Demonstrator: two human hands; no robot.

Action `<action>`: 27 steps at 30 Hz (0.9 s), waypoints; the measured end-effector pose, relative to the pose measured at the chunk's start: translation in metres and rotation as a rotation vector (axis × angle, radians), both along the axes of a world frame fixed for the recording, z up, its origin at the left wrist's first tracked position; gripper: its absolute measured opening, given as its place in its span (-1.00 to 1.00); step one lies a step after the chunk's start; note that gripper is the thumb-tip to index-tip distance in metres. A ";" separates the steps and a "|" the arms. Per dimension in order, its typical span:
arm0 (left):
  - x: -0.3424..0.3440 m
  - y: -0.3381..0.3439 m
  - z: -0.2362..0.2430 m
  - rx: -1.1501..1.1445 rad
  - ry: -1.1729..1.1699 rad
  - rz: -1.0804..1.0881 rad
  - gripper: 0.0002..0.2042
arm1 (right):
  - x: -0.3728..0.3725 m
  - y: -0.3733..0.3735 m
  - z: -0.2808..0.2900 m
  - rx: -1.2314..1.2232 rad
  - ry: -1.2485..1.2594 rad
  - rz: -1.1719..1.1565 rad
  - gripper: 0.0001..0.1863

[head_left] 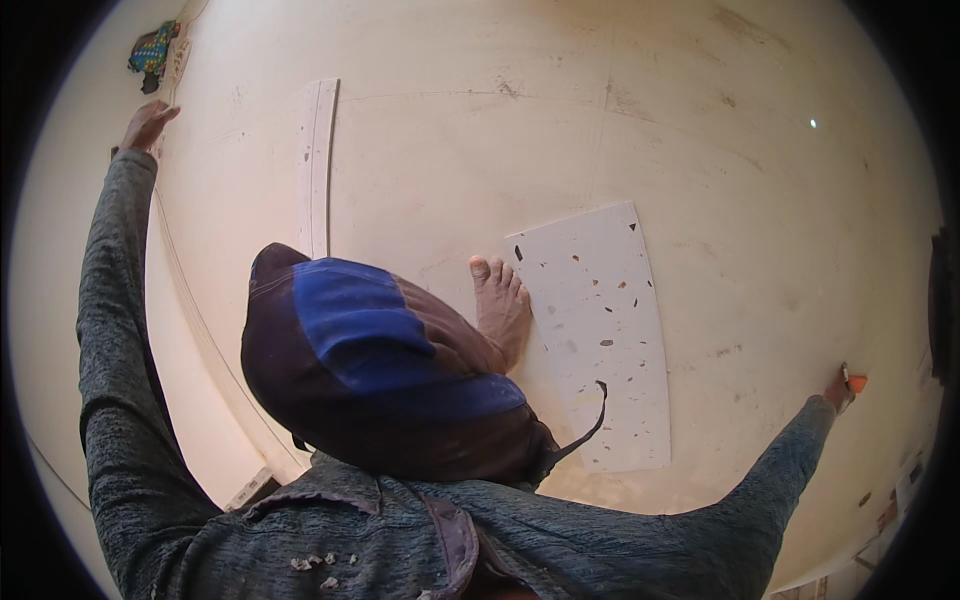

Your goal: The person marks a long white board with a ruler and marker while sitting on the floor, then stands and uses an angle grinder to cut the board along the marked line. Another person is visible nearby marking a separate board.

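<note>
R hand (838,389) = far out on the R side, w/ a small orange item (857,384) at its fingertips, on the hand's R side. Fingers look closed round it, tho too small to see each one. Item's long axis: can't tell, only a short bright bit shows.

L hand (148,126) = far L, arm stretched well out, by the pale wall. Fingers look bent; can't tell if pinching anything or just resting there. Patterned blue-green cloth thing (153,48) sits just beyond it, on the far side, apart from the fingers.

Main relation: orange item is w/ R hand, L hand is the full width of the scene away, so R is obviously the nearer one. White speckled slab (625,350) lies on the floor (760,250) betw. the hands, long axis approx. near-far, to the L of R hand & well apart from it; R hand is nearer to it than L. Narrow pale strip (319,165) also lies near-far, R of L hand, nearer to L. Bare foot (500,312) is at slab's L edge.
</note>
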State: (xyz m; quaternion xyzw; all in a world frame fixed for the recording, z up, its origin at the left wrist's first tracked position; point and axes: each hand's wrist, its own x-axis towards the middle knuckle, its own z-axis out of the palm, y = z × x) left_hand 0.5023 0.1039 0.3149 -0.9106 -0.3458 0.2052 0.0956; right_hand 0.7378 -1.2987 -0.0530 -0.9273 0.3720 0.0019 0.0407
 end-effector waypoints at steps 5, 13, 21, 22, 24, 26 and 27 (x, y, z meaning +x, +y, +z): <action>-0.018 -0.009 -0.023 -0.007 -0.078 -0.075 -0.52 | 0.015 0.041 0.001 -0.058 -0.146 0.200 -0.32; -0.045 -0.090 -0.028 0.002 -0.067 -0.087 -0.52 | 0.014 0.378 0.130 0.511 -0.168 0.286 -0.56; -0.056 -0.189 -0.053 -0.148 -0.599 -0.453 -0.44 | -0.040 0.758 0.290 1.255 -0.023 0.990 -0.60; -0.056 -0.206 -0.041 -0.095 -0.619 -0.510 -0.40 | -0.052 0.797 0.302 1.329 0.057 1.106 -0.58; -0.080 -0.241 -0.016 0.023 -0.675 -0.614 -0.29 | -0.079 0.876 0.326 1.426 0.328 1.453 -0.56; -0.104 -0.253 -0.012 0.101 -0.767 -0.706 -0.28 | -0.119 0.942 0.352 1.384 0.516 1.629 -0.54; -0.116 -0.258 -0.013 0.127 -0.795 -0.716 -0.32 | -0.142 0.969 0.362 1.429 0.592 1.681 -0.59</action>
